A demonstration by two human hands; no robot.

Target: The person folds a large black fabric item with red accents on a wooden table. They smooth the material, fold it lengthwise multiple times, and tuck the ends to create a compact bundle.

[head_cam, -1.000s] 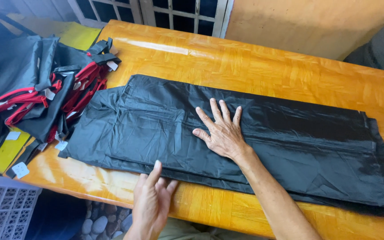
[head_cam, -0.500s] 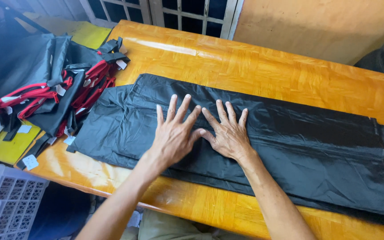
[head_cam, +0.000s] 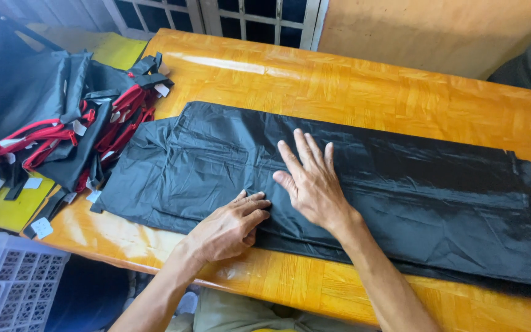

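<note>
Across the glossy orange wooden counter [head_cam: 364,86] lies a flat black shiny fabric piece [head_cam: 401,184], long axis 9-to-3 o'clock. Right hand [head_cam: 314,184] spread flat, pressing mid-fabric; left hand [head_cam: 232,224] at its 8 o'clock, fingers curled on near edge. Black-and-red strap pile [head_cam: 62,135] at 10 o'clock, barred window [head_cam: 216,15] at 12.

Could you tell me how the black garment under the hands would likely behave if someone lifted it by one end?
The black garment would probably droop, since it lies flat with soft creases under the left hand and right hand. Its sheen suggests thin, slick fabric that may slide on the glossy wooden table. It looks light for its size.
</note>
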